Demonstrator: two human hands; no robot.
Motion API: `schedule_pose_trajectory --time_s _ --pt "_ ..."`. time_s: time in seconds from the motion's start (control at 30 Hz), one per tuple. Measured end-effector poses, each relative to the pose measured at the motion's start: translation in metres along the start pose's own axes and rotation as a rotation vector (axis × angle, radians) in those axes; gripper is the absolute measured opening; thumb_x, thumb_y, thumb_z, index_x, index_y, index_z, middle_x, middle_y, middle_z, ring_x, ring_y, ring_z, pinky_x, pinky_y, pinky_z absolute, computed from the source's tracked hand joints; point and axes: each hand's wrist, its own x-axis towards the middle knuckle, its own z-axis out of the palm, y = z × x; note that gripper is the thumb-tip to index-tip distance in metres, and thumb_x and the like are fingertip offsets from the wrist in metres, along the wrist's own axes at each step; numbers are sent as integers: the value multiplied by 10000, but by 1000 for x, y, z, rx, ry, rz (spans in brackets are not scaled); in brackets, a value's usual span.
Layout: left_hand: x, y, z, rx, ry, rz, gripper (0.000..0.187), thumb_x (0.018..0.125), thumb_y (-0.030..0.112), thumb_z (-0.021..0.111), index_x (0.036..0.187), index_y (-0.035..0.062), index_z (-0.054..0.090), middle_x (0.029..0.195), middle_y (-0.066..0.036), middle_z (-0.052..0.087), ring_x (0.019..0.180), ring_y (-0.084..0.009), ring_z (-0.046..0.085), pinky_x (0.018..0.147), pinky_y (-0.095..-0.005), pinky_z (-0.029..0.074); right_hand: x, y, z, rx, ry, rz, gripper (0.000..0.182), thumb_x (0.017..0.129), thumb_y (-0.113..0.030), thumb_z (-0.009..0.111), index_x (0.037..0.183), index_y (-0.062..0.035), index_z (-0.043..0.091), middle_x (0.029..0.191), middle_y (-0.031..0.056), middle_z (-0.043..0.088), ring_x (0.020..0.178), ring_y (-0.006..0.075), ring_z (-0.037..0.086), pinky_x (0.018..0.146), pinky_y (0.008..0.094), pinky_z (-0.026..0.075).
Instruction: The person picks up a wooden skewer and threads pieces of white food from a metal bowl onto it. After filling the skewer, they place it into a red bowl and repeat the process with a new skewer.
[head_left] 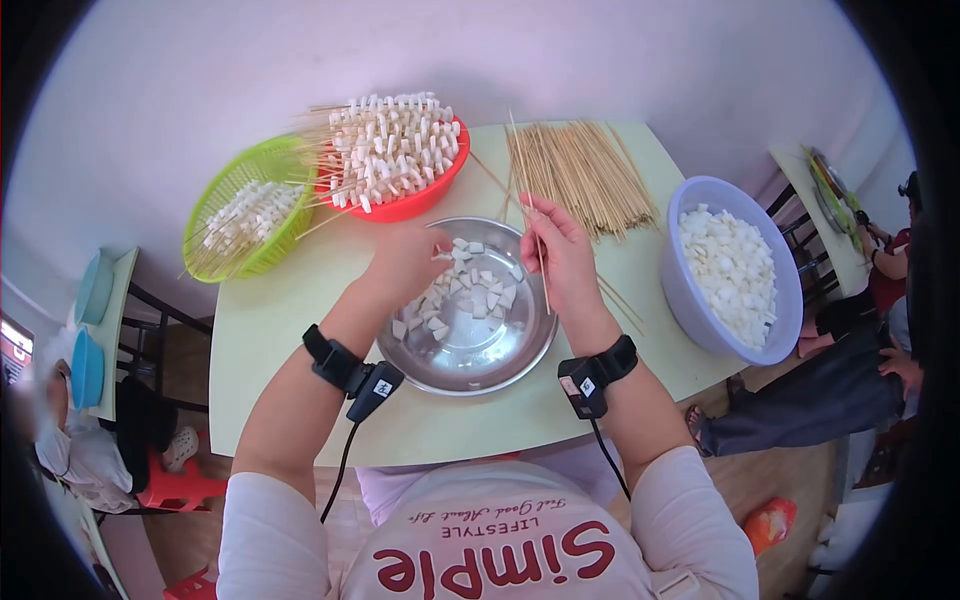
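A steel bowl (500, 362) with several white cubes (470, 295) sits in front of me on the pale green table (290, 330). My left hand (408, 262) reaches into the bowl's far left side, fingers curled over the cubes; whether it grips one I cannot tell. Over the bowl's right rim, my right hand (562, 255) pinches a thin bamboo skewer (541, 270) held nearly upright. Both wrists carry black bands with cables.
A red basket (425, 195) and a green basket (240, 185) hold loaded skewers at the back left. A pile of bare skewers (580, 170) lies at the back. A lavender bowl (700, 310) of white cubes stands at right. People sit at both sides.
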Motion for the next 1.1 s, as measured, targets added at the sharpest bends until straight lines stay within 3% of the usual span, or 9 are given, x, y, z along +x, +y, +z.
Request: schedule_pose_trajectory --time_s 0.07,0.17,0.33,0.47,0.6,0.8,0.9,1.0,1.1 --pt "2 -10 15 185 -58 26 299 773 186 714 1017 31 637 879 -120 638 789 -238 624 728 -354 498 3 6 -9 8 -4 6 283 958 -138 507 1215 -27 555 625 11 552 496 61 473 449 189 369" --pt "7 -11 28 211 91 183 290 737 196 728 966 37 649 849 -139 635 833 -285 625 750 -383 496 4 14 -17 34 4 3 277 959 -135 507 1210 -29 556 622 15 551 491 62 472 448 191 370" --pt "24 1 13 206 -340 44 255 736 193 718 927 39 650 897 -130 632 835 -298 623 746 -384 498 4 18 -17 79 12 -21 275 957 -132 515 1212 -38 557 617 16 550 484 61 468 445 187 371" --pt "38 11 31 306 -33 49 204 737 149 691 907 45 646 923 -123 633 835 -293 628 735 -395 498 3 20 -16 78 0 -22 268 962 -134 511 1210 -44 560 619 16 553 484 56 467 441 180 369" --pt "42 7 47 474 -25 161 176 747 121 678 902 49 638 933 -125 632 842 -294 634 737 -389 498 3 18 -16 80 -6 -11 281 966 -155 513 1214 -32 561 618 7 543 491 57 469 450 188 370" --pt "31 3 33 142 34 4 162 784 67 667 935 35 619 851 -109 649 767 -231 645 687 -337 508 -5 12 -10 7 -73 37 292 964 -146 512 1233 -44 562 616 -15 526 486 49 467 440 187 343" --pt "16 -6 19 -417 379 -164 160 861 28 629 1015 -9 616 824 -29 639 766 -101 613 673 -250 494 -9 9 -3 -196 -159 39 301 954 -127 515 1241 -52 571 614 -41 500 490 42 456 446 187 332" --pt "-1 -28 15 -781 583 -172 155 872 22 615 1017 -33 611 877 -35 649 779 -107 611 692 -240 487 -20 14 4 -350 -259 70 324 941 -97 519 1258 -51 568 621 -55 483 490 35 430 460 190 333" --pt "-17 -32 12 -797 665 -210 149 889 39 602 1020 -32 613 917 -48 647 793 -105 611 704 -228 478 -28 16 12 -359 -346 130 359 933 -81 527 1291 -69 551 590 -57 470 490 30 410 475 197 342"
